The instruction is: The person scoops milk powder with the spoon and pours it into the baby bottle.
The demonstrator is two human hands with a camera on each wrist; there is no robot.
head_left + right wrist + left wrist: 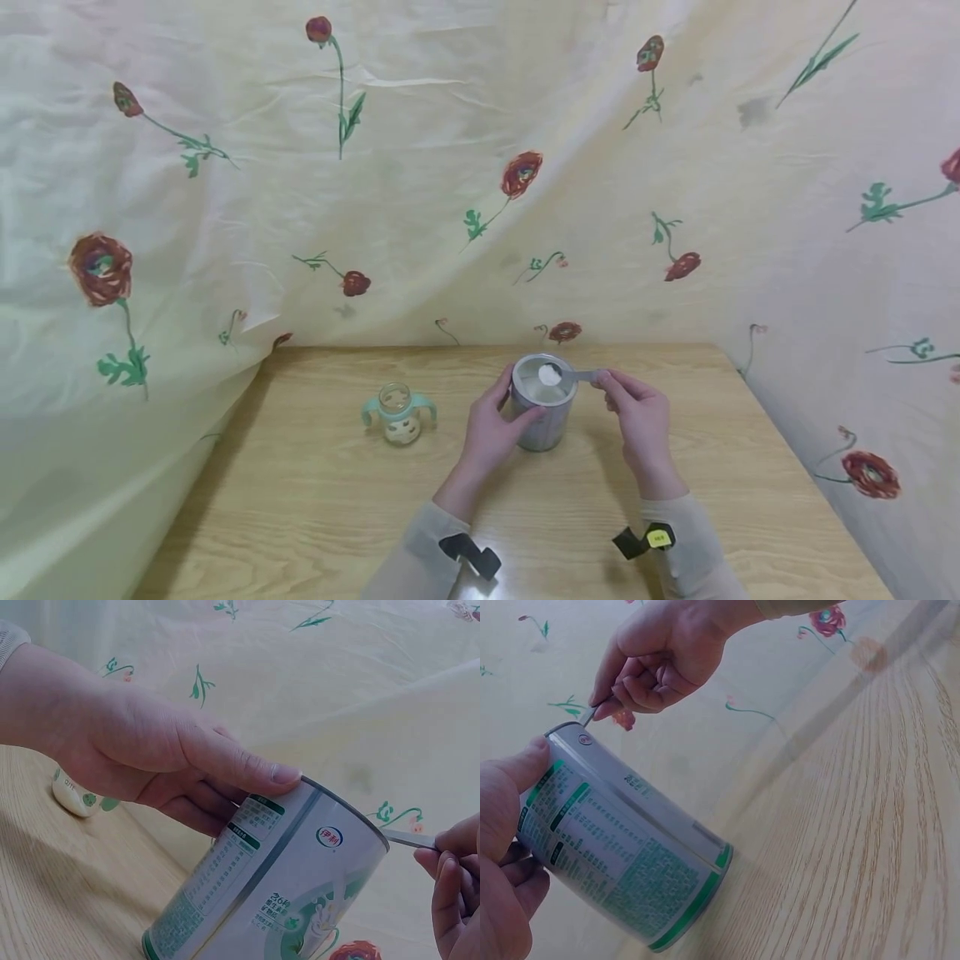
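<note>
A milk powder can stands open-topped on the table, its printed label showing in the left wrist view. My left hand grips the can from its left side, thumb near the rim. Between the thumb and fingers of my right hand is the handle of a grey scoop. White powder fills the scoop's bowl, which is at the can's mouth. In the right wrist view the scoop handle crosses the can's rim; the bowl is hidden there.
A small baby bottle with teal handles and an uncovered top stands left of the can. The wooden table ends at a flowered cloth hanging behind and along both sides.
</note>
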